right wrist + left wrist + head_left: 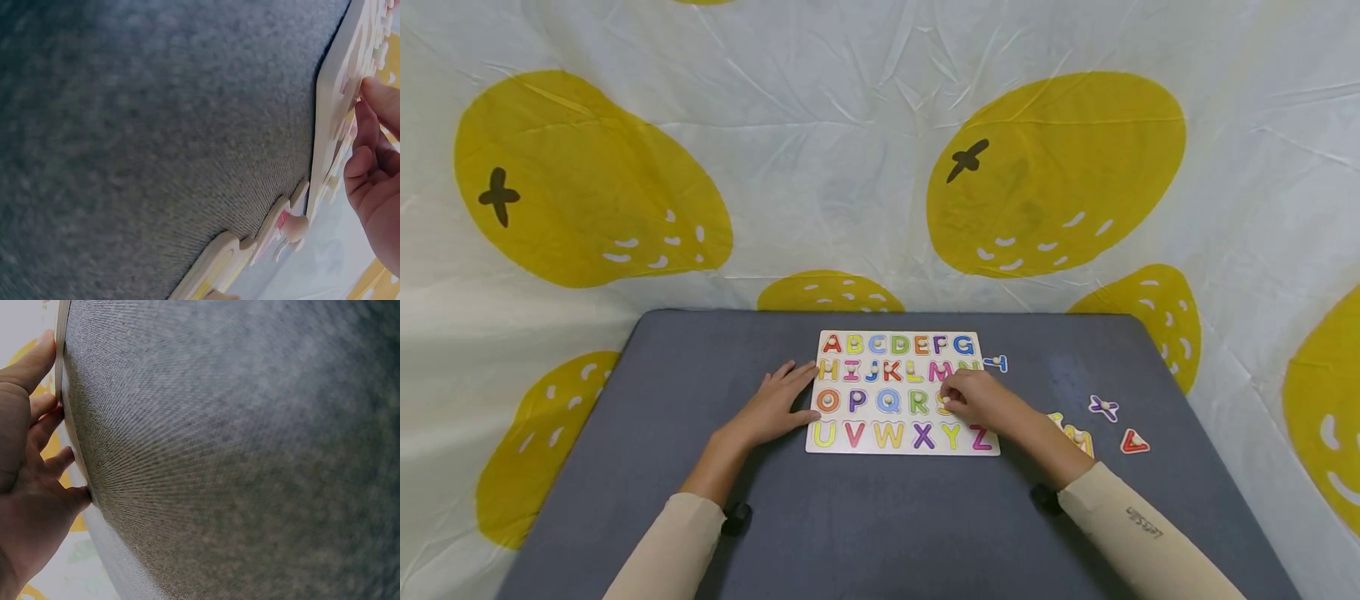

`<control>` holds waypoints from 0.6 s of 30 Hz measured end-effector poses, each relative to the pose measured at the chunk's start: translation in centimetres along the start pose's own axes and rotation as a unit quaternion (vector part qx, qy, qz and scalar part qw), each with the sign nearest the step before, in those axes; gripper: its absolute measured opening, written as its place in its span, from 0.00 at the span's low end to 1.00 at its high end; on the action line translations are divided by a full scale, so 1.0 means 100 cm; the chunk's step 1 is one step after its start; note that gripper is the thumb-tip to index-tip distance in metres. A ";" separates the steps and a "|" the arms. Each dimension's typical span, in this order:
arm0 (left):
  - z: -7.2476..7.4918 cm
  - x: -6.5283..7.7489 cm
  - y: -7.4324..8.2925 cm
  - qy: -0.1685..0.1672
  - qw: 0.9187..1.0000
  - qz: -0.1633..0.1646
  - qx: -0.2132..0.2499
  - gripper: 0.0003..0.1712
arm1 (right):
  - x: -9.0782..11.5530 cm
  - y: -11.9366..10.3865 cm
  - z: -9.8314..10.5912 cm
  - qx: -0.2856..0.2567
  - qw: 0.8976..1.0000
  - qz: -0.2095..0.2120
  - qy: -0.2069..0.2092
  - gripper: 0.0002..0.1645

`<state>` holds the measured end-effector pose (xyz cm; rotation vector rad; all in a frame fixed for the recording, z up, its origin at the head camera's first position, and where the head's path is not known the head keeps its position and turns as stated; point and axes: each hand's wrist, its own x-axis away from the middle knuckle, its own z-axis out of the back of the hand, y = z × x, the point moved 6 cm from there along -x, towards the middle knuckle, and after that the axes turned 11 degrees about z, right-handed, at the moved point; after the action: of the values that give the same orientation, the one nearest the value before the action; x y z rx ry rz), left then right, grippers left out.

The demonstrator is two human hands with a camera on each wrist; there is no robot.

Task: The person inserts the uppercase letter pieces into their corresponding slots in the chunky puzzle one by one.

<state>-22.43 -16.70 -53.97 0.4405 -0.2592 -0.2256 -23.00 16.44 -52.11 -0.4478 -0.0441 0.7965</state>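
Note:
A pale wooden alphabet puzzle board (865, 427) with rows of coloured letters lies flat. The left hand (772, 408) rests at its left edge, fingers spread and straight; in the left wrist view its fingertips (80, 495) touch the board's side. The right hand (981, 398) is over the board's right side. Its thumb and index finger pinch the yellow letter S piece (943, 405) at the S spot, the fingers hiding much of it. In the right wrist view, the right hand (378, 169) shows thumb and index together at the board. Letters A to R mostly carry knobs.
Beside the board's right edge lies a blue T piece (997, 363). Farther right on the grey table (880, 525) are a purple X-like piece (1103, 407), a red V-like piece (1135, 442) and yellow pieces (1081, 438) partly behind the right forearm. A patterned curtain (827, 183) hangs behind.

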 end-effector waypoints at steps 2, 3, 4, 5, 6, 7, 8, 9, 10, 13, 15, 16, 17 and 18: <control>0.000 0.000 0.000 -0.001 1.000 0.001 0.001 0.48 | 0.001 0.001 0.002 -0.005 1.000 0.005 0.002 0.06; 0.000 0.000 0.000 0.000 1.000 0.001 0.001 0.48 | 0.002 0.002 0.004 -0.009 1.000 0.007 0.004 0.07; 0.000 0.001 0.000 0.000 1.000 0.001 0.000 0.48 | 0.003 0.004 0.006 -0.015 1.000 0.007 0.006 0.08; 0.000 0.001 0.000 0.001 1.000 0.001 0.001 0.48 | 0.005 0.006 0.009 -0.020 1.000 0.003 0.007 0.09; 0.000 0.001 0.001 0.001 1.000 0.000 0.000 0.48 | 0.006 0.009 0.011 -0.023 1.000 -0.002 0.009 0.09; 0.000 0.001 0.001 0.001 1.000 0.000 0.000 0.48 | 0.008 0.012 0.014 -0.024 1.000 -0.009 0.012 0.09; 0.001 0.002 0.001 0.001 1.000 0.000 0.001 0.48 | 0.010 0.016 0.017 -0.026 0.999 -0.017 0.016 0.09; 0.001 0.002 0.001 0.000 1.000 0.000 0.002 0.48 | 0.013 0.020 0.019 -0.028 0.999 -0.025 0.020 0.09; 0.001 0.002 0.001 0.000 1.000 0.000 0.002 0.48 | 0.015 0.025 0.022 -0.027 0.999 -0.032 0.023 0.10; 0.001 0.002 0.000 0.000 1.000 0.000 0.002 0.48 | 0.021 0.038 0.030 -0.018 0.998 -0.051 0.038 0.10; 0.001 0.002 0.000 0.000 1.000 -0.001 0.000 0.48 | 0.025 0.047 0.035 -0.011 0.997 -0.064 0.046 0.11; 0.001 0.002 0.000 0.000 1.000 -0.001 -0.001 0.48 | 0.026 0.051 0.037 -0.007 0.996 -0.069 0.049 0.11; 0.001 0.002 0.000 0.001 1.000 -0.001 -0.002 0.48 | 0.028 0.055 0.039 -0.003 0.996 -0.076 0.051 0.12; 0.001 0.002 0.000 0.001 1.000 -0.001 -0.002 0.48 | 0.028 0.060 0.041 0.001 0.995 -0.085 0.055 0.12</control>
<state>-22.29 -16.82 -53.88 0.4378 -0.2569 -0.2278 -25.89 23.59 -51.18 -0.4793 0.0203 0.6046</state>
